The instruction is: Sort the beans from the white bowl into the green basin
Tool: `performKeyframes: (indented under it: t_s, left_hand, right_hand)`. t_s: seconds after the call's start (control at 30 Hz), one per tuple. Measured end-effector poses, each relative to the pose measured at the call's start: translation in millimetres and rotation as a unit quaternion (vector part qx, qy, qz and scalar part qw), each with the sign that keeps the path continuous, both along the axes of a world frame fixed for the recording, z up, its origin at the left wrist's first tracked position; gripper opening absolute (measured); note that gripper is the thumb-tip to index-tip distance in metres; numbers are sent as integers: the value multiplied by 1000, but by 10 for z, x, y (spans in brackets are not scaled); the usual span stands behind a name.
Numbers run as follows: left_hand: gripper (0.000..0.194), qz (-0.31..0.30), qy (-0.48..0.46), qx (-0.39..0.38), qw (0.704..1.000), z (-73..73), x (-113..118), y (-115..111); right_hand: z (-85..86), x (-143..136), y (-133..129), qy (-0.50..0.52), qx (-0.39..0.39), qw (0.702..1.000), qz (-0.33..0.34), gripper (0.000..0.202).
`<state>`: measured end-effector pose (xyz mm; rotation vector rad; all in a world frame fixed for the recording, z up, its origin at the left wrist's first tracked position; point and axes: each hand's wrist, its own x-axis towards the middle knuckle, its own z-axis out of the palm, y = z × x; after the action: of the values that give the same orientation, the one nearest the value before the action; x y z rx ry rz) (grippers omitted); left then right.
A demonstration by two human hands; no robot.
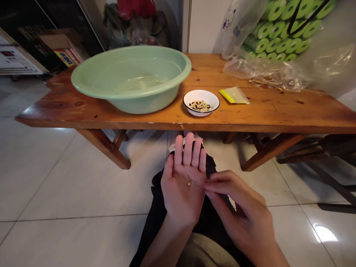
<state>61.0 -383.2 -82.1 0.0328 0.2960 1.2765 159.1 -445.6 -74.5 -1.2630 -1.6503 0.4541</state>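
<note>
The bench [267, 113] is knotted wood with a soft, varnish-like gloss; toward its left end, the tub [144, 102] is smooth plastic with a sheen. Near the front edge, the bowl [201, 95] looks shiny and enamel-like; toward the back right corner, the bag [332, 63] is crinkled, glossy, see-through plastic. The floor [55, 178] is smooth, reflective tile, the trousers [151, 224] matt cloth.

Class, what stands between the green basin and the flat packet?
In the head view, a dark-rimmed white bowl of bead-like pieces stands between basin and packet.
</note>
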Motion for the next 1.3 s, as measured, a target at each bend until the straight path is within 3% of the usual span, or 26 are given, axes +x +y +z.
performKeyframes:
  t_s: [0.2,0.43,0.67,1.13,1.3]
  left_hand:
    - [44,-1,40,20,999,55,-6,-39]
    - [47,-42,40,0,998,102,-10,-44]
    - [49,-50,-3,17,999,101,-17,-55]
    - [48,-59,28,-28,997,131,-17,-45]
    - [49,-54,10,2,998,114,-16,-61]
  right_hand:
    - [21,-45,-38,-24,40,998,-30,20]
    - [34,-71,-82,-26,49,998,-39,23]
    - [29,-47,-104,-88,73,993,-29,24]
    - [48,-60,-101,-96,66,992,-54,21]
    - [36,-52,-117,-118,70,989,-47,20]
